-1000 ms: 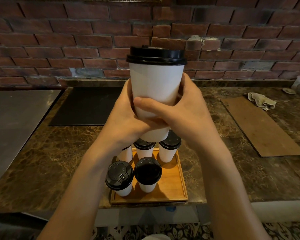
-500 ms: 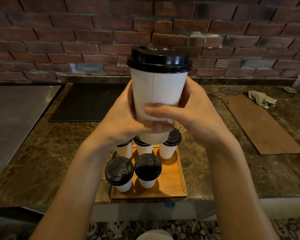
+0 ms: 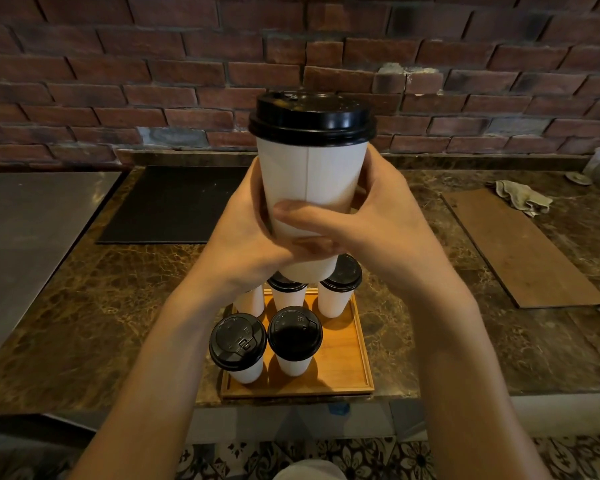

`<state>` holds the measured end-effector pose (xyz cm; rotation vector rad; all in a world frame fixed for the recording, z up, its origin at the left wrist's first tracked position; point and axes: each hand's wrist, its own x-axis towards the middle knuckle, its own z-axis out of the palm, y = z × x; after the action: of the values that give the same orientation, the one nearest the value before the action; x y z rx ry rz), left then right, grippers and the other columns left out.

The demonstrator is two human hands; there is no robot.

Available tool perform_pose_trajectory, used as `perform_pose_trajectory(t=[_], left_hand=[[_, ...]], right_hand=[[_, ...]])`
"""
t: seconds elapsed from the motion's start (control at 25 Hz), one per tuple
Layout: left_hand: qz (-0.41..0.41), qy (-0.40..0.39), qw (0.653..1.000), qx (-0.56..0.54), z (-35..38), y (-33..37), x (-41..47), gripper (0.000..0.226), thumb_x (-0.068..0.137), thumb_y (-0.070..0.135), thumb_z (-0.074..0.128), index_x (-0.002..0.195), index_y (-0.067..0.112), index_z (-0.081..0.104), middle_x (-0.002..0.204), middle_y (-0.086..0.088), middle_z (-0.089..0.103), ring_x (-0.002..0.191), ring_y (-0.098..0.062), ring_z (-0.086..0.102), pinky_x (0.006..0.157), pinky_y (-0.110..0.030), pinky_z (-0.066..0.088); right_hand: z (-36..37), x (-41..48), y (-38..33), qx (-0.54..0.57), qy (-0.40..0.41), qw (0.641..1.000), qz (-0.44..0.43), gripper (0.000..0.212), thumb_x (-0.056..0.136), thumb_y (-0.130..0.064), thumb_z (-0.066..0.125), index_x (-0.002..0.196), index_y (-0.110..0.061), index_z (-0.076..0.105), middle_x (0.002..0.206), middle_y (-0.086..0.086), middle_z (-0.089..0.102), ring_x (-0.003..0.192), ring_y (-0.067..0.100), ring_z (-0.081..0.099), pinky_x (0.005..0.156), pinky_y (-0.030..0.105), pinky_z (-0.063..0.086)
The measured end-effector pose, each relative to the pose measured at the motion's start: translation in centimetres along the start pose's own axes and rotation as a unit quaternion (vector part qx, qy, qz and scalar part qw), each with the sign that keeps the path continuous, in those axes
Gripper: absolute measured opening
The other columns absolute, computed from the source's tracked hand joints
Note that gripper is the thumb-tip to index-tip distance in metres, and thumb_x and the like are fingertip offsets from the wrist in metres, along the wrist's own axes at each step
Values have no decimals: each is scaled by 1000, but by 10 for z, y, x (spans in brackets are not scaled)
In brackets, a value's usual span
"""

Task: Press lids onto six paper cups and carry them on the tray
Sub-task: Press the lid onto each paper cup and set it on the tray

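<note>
White lidded cup (image 3: 312,188) in both hands' (image 3: 246,237) grasp, over tray (image 3: 340,362) — front-right corner bare.

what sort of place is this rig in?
Likely a cafe or drinks bar, not certain: lidded takeaway cups on a wooden tray, the held cup gripped by left hand and right hand, and a marble-look counter backed by a brick wall.

Dim warm light, soft shadows, wide-angle bending at edges.
</note>
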<state>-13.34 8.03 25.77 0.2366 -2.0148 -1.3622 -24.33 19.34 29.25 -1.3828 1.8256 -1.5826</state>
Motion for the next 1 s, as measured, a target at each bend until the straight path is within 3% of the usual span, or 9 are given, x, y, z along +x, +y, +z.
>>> perform_pose_trajectory(t=[0.2,0.36,0.48,0.6,0.68,0.8,1.0], left_hand=[[4,24,1000,-6,5,-2,1,79,52,25,80,120,33,42,111,20,56,107,13,55,79,-4,46],[20,1,1000,1,4,-1,-2,85,54,17,83,127,21,39,109,27,60,108,14,54,80,-3,45],[12,-33,999,-13,-1,0,-3,95,56,22,86,134,12,33,116,24,60,115,4,55,86,-10,47],[-19,-53,998,-5,-11,-5,-6,105,59,28,86,144,18,26,131,15,55,122,-7,53,92,-25,50],[-41,-34,999,9,-20,-13,-13,105,61,30,84,147,29,23,136,11,51,124,-7,51,97,-27,49],[-71,32,997,13,-37,-29,-29,86,69,40,75,142,39,30,136,13,50,123,-5,52,95,-24,49],[-121,166,974,95,-60,-69,-58,64,80,44,63,139,37,39,135,14,49,119,0,52,86,-13,47]], right_hand=[[7,-3,-3,-55,51,997,14,81,61,-48,84,131,-27,49,118,-15,59,110,2,54,87,29,54],[7,-3,-2,-43,50,998,7,80,61,-40,87,130,-26,49,117,-15,60,108,-2,54,87,26,53],[6,-3,0,-29,51,998,-7,82,60,-36,90,130,-25,49,118,-15,61,110,-3,56,88,24,54],[4,-3,4,-12,58,998,-21,83,61,-34,91,131,-25,49,119,-16,61,111,-4,57,87,22,54],[-1,-3,10,-8,67,997,-31,81,62,-34,90,130,-27,47,119,-18,60,111,-8,55,85,15,52],[-9,-4,23,-17,87,995,-37,82,62,-38,88,129,-32,42,119,-24,56,113,-13,51,86,7,47],[-16,-14,61,-24,133,991,-20,86,59,-41,88,131,-31,41,124,-21,55,119,-8,51,93,18,48]])
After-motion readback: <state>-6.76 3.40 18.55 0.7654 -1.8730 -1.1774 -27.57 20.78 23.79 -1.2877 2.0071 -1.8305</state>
